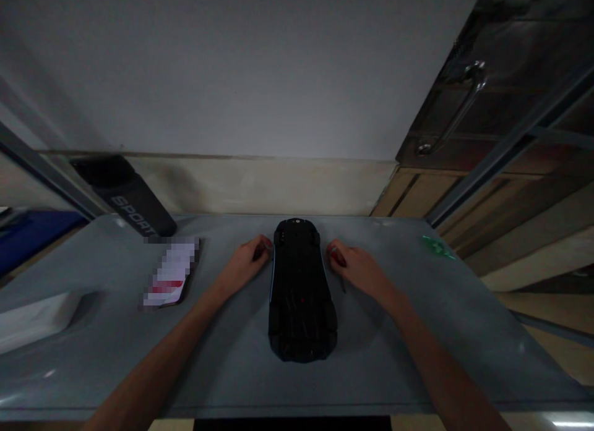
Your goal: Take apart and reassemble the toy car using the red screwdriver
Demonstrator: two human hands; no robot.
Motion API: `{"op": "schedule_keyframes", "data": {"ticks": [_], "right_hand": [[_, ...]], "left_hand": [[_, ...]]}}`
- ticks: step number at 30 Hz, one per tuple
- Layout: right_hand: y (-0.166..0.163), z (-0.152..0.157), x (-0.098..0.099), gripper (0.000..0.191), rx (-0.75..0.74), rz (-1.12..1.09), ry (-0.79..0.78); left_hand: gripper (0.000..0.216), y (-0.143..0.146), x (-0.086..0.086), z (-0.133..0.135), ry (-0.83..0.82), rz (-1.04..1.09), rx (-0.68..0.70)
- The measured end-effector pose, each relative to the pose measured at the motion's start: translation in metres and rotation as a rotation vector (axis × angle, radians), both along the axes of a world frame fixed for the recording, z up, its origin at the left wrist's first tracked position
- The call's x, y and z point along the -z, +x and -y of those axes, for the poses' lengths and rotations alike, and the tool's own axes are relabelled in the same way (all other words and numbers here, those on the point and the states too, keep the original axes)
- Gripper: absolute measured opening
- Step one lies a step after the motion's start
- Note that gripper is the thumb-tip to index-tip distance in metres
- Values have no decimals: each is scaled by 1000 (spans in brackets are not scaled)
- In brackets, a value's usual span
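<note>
A black toy car point(301, 289) lies upside down in the middle of the table, its dark underside facing up and bluish edges at its sides. My left hand point(245, 261) is beside the car's far left side, its fingertips pinched together close to the body. Whatever is between those fingers is too small and dim to make out. On the other side, my right hand point(359, 267) is closed around a small red-handled screwdriver point(336, 255), its thin dark shaft pointing down towards me. Both hands rest near the tabletop, close to the car's far half.
The grey table point(223, 369) backs onto a pale wall. Towards the left are a dark SPORT bottle point(139, 202), a phone point(174, 273) with a lit screen and a white rounded object point(41, 320). A crumpled green piece point(437, 247) lies far right. Metal frame posts flank the table.
</note>
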State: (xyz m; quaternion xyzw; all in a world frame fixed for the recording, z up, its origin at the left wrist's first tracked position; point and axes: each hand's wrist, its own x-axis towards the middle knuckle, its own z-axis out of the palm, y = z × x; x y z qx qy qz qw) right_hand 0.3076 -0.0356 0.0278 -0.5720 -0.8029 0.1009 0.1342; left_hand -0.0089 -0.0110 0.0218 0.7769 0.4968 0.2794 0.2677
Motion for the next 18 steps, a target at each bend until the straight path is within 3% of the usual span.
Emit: {"op": "schedule_keyframes", "data": {"ticks": [11, 18], "right_hand": [[2, -3, 2, 19, -25, -121, 45], [-1, -4, -7, 23, 42, -403, 143]], "left_hand": [[23, 0, 6, -3, -48, 322, -125], [63, 10, 9, 3, -368, 638, -61]]}}
